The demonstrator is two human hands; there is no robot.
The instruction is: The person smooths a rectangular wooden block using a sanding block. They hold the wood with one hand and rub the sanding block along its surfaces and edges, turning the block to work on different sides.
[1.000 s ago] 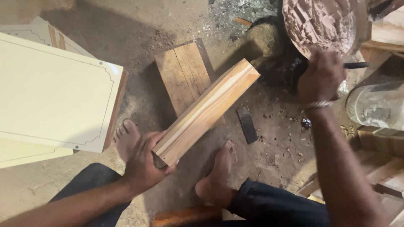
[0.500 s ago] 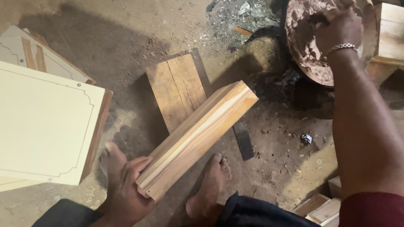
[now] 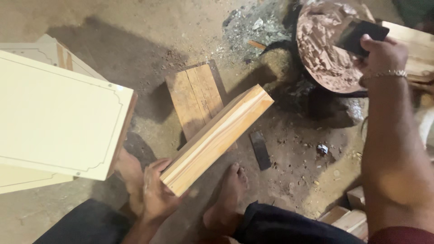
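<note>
A large cream panel (image 3: 58, 117) with a thin routed border is seen lying at the left, raised off the dusty floor (image 3: 135, 36). The long wooden plank (image 3: 217, 138) is held slantwise in the middle of the view. Its near end is gripped by the left hand (image 3: 156, 194), whose fingers are curled closed around the corner, and its far end is propped on a low wooden block (image 3: 194, 99). At the upper right a round bowl (image 3: 316, 86) filled with brownish paste (image 3: 325, 49) is set on the ground, well apart from the plank's near end. The right hand (image 3: 382, 56) is closed on a dark flat scraper (image 3: 361, 36), whose blade is laid against the paste. A small dark flat piece (image 3: 261, 150) is left on the floor just beside the plank.

The step in hand is judged to be the loading of paste onto the scraper. For the next move, the blade would have to be carried level across to the plank, and the plank kept steady on the block.
</note>
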